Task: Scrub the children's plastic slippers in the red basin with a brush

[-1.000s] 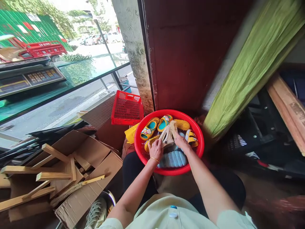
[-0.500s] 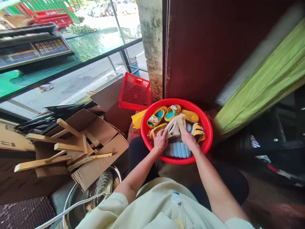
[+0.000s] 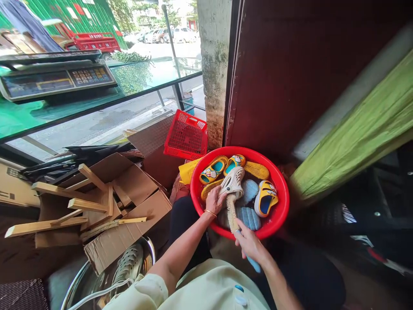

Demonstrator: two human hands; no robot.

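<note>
My left hand (image 3: 215, 201) is closed around a cream clog (image 3: 232, 181) with holes, tilted over the red basin (image 3: 282, 202). In my right hand (image 3: 249, 241) is a scrub brush (image 3: 232, 212) with pale bristles and a blue handle; its bristled end reaches the clog's opening. Yellow clogs with cartoon charms lie around them: one yellow clog (image 3: 211, 171) at the far left, another yellow clog (image 3: 234, 162) beside it, and a yellow and white clog (image 3: 266, 200) at the right. A yellow sole (image 3: 257, 170) and a blue ridged sole (image 3: 249, 218) face up.
A red plastic crate (image 3: 187, 135) stands behind the basin. To the left are flattened cardboard (image 3: 129, 230) and an upturned wooden stool (image 3: 97, 204). Below them a metal basin (image 3: 151, 249) holds a pale shoe (image 3: 129, 260). Green cloth (image 3: 351, 142) hangs at the right.
The clog has turned so its opening faces me. My right hand has drawn back toward my body with the brush, whose handle now shows. The view has shifted slightly.
</note>
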